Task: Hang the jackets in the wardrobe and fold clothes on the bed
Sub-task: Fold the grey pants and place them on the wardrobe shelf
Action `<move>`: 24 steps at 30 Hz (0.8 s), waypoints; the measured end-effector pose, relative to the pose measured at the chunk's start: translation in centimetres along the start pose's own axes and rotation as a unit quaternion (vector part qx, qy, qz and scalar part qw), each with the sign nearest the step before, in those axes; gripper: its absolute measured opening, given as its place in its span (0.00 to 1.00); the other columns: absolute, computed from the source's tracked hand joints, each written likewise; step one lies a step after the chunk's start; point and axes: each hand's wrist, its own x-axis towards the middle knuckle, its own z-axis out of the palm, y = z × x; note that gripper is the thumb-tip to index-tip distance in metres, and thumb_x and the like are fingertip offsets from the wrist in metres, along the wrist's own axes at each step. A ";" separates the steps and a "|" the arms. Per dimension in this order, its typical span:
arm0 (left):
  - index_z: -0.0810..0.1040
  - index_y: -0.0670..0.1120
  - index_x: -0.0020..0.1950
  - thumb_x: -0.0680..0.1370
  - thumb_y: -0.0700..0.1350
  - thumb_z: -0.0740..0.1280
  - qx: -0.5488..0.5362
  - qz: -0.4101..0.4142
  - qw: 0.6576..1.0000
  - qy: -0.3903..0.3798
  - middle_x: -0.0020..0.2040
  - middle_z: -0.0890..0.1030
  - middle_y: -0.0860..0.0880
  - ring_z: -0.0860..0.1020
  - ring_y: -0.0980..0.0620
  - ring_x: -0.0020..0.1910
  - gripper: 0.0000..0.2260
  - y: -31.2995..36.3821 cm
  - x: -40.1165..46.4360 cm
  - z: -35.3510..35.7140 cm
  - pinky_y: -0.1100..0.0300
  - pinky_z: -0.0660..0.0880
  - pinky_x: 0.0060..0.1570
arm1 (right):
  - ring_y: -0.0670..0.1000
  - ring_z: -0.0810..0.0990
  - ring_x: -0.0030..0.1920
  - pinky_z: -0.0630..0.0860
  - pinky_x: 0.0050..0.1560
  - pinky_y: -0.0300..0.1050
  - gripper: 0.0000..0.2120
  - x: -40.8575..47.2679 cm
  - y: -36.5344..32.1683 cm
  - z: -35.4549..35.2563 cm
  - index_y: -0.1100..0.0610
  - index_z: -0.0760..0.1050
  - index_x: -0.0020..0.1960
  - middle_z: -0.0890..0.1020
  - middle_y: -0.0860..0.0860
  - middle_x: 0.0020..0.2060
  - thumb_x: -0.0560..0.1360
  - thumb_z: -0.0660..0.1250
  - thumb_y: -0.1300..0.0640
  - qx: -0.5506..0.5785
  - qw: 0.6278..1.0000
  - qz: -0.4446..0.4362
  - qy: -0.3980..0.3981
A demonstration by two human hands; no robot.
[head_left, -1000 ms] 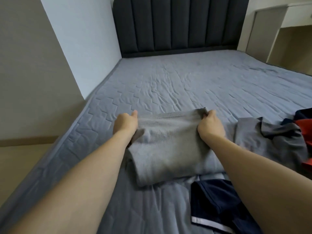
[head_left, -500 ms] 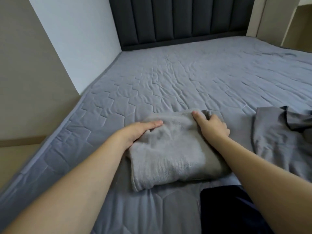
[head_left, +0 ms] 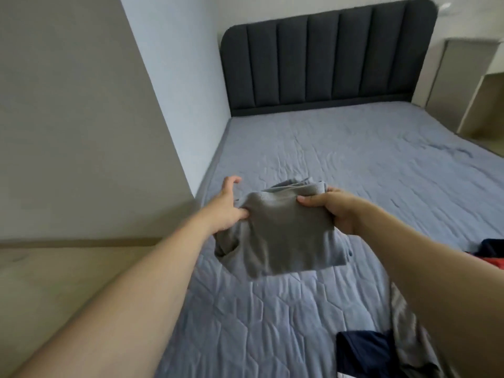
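Note:
A folded grey garment (head_left: 283,233) hangs in the air above the blue-grey quilted bed (head_left: 354,173), near its left edge. My right hand (head_left: 331,208) grips the garment's upper right corner, thumb on top. My left hand (head_left: 227,205) holds its upper left edge, thumb tucked into the cloth and the other fingers loosely spread above. The garment's lower part droops free between my forearms.
A navy garment (head_left: 362,353) and a grey one (head_left: 406,331) lie at the bed's lower right; red and dark clothes (head_left: 488,255) show at the right edge. A dark padded headboard (head_left: 327,64) stands behind. Beige wall panel (head_left: 68,118) and floor lie left.
The folded grey garment was pressed flat on the bed; both hands have now lifted it off the mattress and hold it up. The view has tilted upward.

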 end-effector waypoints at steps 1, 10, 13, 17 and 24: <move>0.61 0.54 0.72 0.73 0.43 0.71 0.024 0.024 0.999 0.002 0.65 0.73 0.45 0.73 0.46 0.65 0.31 2.2 -1.4 -4.5 0.55 0.71 0.60 | 0.55 0.85 0.41 0.82 0.37 0.45 0.19 -1.7 -4.0 2.0 0.63 0.79 0.58 0.85 0.59 0.46 0.68 0.75 0.63 -0.002 1.000 -0.013 -0.008; 0.72 0.51 0.47 0.74 0.50 0.67 0.251 -0.051 0.963 0.083 0.52 0.79 0.49 0.77 0.46 0.51 0.06 17.3 -20.6 -46.1 0.53 0.73 0.49 | 0.54 0.85 0.41 0.81 0.37 0.44 0.12 -18.8 -38.5 27.4 0.56 0.81 0.50 0.86 0.55 0.42 0.69 0.77 0.57 0.015 0.991 -0.097 -0.096; 0.68 0.53 0.41 0.70 0.51 0.68 0.266 -0.108 0.953 0.100 0.44 0.77 0.51 0.77 0.49 0.45 0.09 18.4 -29.5 -56.5 0.54 0.73 0.41 | 0.53 0.86 0.40 0.81 0.36 0.44 0.14 -24.6 -44.8 37.4 0.57 0.80 0.53 0.86 0.55 0.42 0.69 0.77 0.56 0.029 0.984 -0.087 -0.155; 0.73 0.51 0.43 0.64 0.54 0.69 0.256 -0.191 0.931 0.178 0.42 0.78 0.51 0.77 0.52 0.40 0.13 17.0 -39.9 -68.0 0.58 0.71 0.35 | 0.51 0.85 0.36 0.79 0.30 0.42 0.16 -30.6 -49.8 50.0 0.59 0.79 0.56 0.86 0.54 0.38 0.70 0.76 0.58 0.052 0.964 -0.100 -0.242; 0.75 0.45 0.56 0.70 0.54 0.68 0.371 -0.263 0.841 0.294 0.62 0.66 0.48 0.64 0.46 0.62 0.19 10.9 -54.3 -82.4 0.53 0.68 0.55 | 0.50 0.85 0.37 0.78 0.30 0.38 0.09 -37.1 -52.9 70.1 0.56 0.82 0.48 0.86 0.51 0.38 0.70 0.76 0.54 0.031 0.922 -0.138 -0.361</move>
